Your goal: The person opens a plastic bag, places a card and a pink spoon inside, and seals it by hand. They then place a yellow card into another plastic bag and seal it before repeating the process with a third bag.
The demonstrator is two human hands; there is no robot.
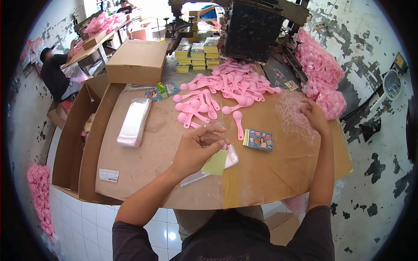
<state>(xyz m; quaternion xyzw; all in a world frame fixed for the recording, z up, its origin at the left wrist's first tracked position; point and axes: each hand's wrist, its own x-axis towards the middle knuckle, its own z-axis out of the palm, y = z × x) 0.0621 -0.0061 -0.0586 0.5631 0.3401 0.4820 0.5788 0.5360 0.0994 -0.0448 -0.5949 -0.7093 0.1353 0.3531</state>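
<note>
My left hand [201, 147] is closed, with thumb and fingers pinched on a pale green card [215, 163] over the front middle of the table. Clear plastic shows around the card, and a small pinkish bit shows at the fingertips. Under it lie clear plastic bags [233, 157], partly hidden by the hand and card. My right hand [314, 116] is over a tangle of thin clear plastic strips [295, 114] at the right, its fingers bent and apart, with nothing visible in them. Between the hands are a stack of printed cards [260, 140] and a single pink spoon [238, 125].
A heap of pink spoons [235, 85] covers the back middle. Stacked card bundles [198, 56] and a black machine [252, 30] stand behind. Left are a bag stack [134, 122], a closed carton [137, 61] and an open carton [93, 139]. A person [58, 74] sits far left.
</note>
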